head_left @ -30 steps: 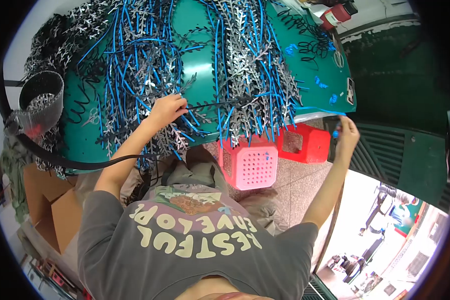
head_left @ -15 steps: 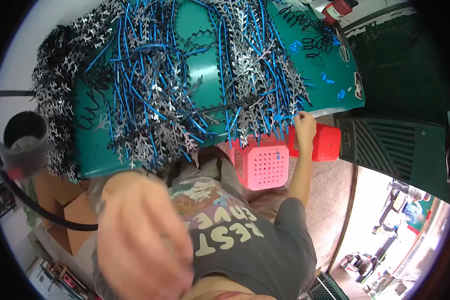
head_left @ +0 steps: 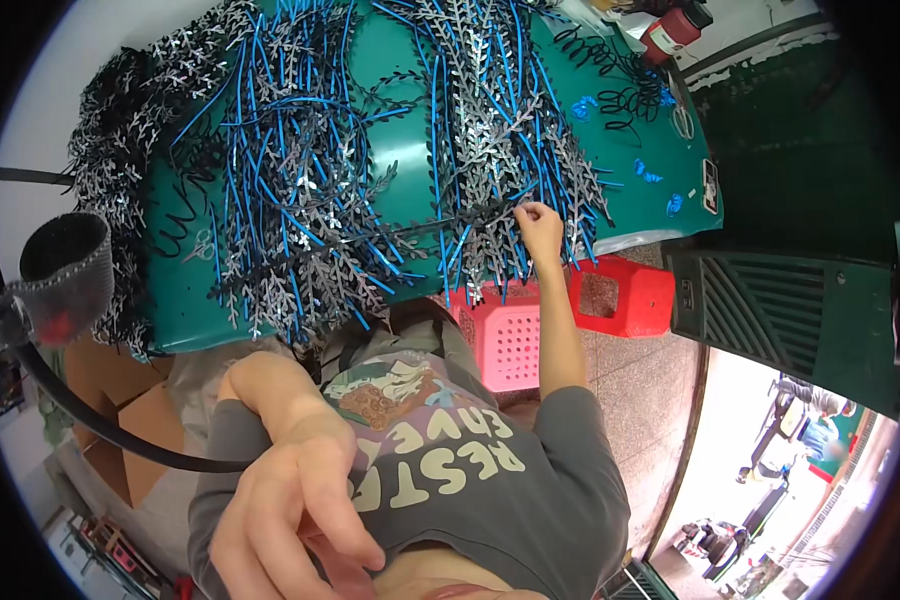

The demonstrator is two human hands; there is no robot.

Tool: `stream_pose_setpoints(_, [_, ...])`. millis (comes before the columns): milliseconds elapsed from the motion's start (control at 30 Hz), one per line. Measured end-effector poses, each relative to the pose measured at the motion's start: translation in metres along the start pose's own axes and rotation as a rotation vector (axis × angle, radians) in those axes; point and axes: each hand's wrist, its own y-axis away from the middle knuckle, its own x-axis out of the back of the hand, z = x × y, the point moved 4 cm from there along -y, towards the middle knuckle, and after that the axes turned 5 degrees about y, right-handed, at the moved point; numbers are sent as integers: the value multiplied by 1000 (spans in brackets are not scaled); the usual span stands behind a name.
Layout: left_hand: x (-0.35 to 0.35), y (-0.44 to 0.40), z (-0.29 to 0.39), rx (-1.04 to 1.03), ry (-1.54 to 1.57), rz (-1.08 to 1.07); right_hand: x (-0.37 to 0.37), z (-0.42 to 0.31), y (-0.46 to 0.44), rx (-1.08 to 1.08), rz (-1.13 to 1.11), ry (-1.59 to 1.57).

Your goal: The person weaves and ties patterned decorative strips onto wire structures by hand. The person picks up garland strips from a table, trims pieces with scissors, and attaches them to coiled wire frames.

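My left hand (head_left: 295,490) is raised close to the camera in front of my chest. Its fingers are loosely bent and apart, with nothing visible between them. Over the near right part of the table, my right hand (head_left: 540,235) pinches at a dark leafy strand (head_left: 410,228) that runs sideways across the bundles. Around it lie silver-black leaf garlands with blue strips, a left bundle (head_left: 305,190) and a right bundle (head_left: 485,130). Whether a blue strip is also in my right fingers cannot be made out.
Scissors (head_left: 682,122), black coils (head_left: 620,100), blue scraps (head_left: 647,172) and a phone (head_left: 709,187) are on the green table (head_left: 395,165). A pink stool (head_left: 510,345) and red stool (head_left: 640,300) stand below its edge. A cup (head_left: 70,280) hangs at left; a cardboard box (head_left: 150,440) sits below.
My left hand has let go of the dark strand and come back toward the camera. My right hand has moved left from beyond the table's right edge onto the right bundle.
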Motion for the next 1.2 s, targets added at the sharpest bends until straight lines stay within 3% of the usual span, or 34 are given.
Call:
stream_pose_setpoints(100, [-1, 0, 7, -53, -44, -129, -8, 10, -4, 10, -2, -199])
stream_pose_setpoints(200, [-1, -1, 12, 194, -67, -205, -10, 18, -6, 32, 39, -267])
stream_pose_setpoints(233, [-3, -1, 10, 191, -70, -208, -11, 19, -6, 43, 56, -301])
stream_pose_setpoints(333, [-9, 1, 2, -104, -67, -30, -6, 15, -4, 30, 4, -317])
stream_pose_setpoints(367, [-7, 1, 8, -106, -69, -32, -4, 13, -2, 20, -20, -326])
stream_pose_setpoints(467, [-7, 3, 22, 259, -10, -389, 2, 4, 6, 37, -95, -433])
stream_pose_setpoints(500, [-10, 4, 19, 254, -14, -397, 3, -3, 8, 51, -134, -489])
stream_pose_setpoints(600, [-16, 6, 13, -25, -63, -69, 15, -35, 21, 144, -191, -608])
stream_pose_setpoints(733, [-20, 4, 22, -189, -112, -106, 40, -87, 47, 197, -281, -721])
stream_pose_setpoints(867, [-24, 7, 56, -17, -167, -252, 66, -139, 74, 311, -342, -766])
stream_pose_setpoints(1000, [-30, 2, 72, -109, -6, -254, 79, -170, 99, 410, -368, -743])
stream_pose_setpoints(1133, [-44, 4, 112, -302, -102, -239, 86, -195, 133, 461, -376, -743])
stream_pose_setpoints(1200, [-49, 2, 134, -257, -95, -245, 89, -209, 151, 489, -366, -746])
